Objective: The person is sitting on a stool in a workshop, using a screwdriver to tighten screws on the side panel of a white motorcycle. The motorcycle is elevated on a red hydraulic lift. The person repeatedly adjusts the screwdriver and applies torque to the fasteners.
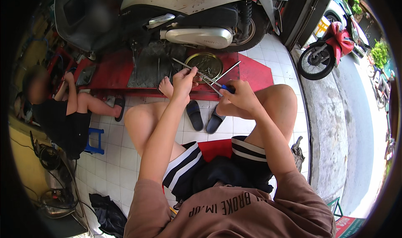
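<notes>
My left hand is closed around a thin metal rod, whose tip sticks out up and to the left. In my right hand is a blue-handled tool with a slim metal shaft slanting toward my left hand. Whether the rod and the shaft are one piece, I cannot tell. Another silvery rod slants up to the right, just above my right hand. Beneath my hands a round gold-rimmed tin holds several small parts, too dark to name.
A silver scooter stands beyond the red platform. Black slippers lie on white tiles between my legs. At left a person sits by a blue stool. A red motorbike is parked outside at right.
</notes>
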The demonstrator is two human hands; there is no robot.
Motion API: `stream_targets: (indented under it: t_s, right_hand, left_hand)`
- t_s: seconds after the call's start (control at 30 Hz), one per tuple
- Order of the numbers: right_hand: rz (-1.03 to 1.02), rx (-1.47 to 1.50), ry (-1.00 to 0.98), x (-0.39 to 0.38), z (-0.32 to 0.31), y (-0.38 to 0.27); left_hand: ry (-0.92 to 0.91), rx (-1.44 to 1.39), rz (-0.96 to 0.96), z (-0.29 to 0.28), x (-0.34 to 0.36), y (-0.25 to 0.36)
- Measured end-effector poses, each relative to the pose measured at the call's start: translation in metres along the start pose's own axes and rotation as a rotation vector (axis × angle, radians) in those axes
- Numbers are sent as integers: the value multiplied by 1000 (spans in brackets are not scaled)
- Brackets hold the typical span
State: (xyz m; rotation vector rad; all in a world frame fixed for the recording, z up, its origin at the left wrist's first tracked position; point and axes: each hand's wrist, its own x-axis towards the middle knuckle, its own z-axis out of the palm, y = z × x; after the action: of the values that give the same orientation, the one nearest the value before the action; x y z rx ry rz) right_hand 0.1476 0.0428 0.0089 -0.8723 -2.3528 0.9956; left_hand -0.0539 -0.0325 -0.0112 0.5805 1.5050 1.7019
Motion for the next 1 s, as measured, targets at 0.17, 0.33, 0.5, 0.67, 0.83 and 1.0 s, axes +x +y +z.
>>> stream_targets:
  t_s: [0.17, 0.33, 0.5, 0.67, 0.83, 1.0]
  right_hand:
    - [-19, -60, -24, 1, -2, -2]
    - [0, -122, -94, 1, 1, 2]
    - [48, -63, -145, 1, 6, 13]
    - [-20, -126, -244, -2, 8, 18]
    - [-11, 1, -204, -1, 6, 4]
    - [-31, 0, -96, 6, 20, 15]
  left_hand:
    - [15, -13, 6, 3, -1, 1]
    - [0, 2, 33, 1, 1, -4]
    - [8, -29, 37, 4, 3, -8]
    - [60, -7, 91, 3, 4, -6]
    - [75, 11, 132, -2, 7, -5]
    - [98, 101, 119, -10, 11, -6]
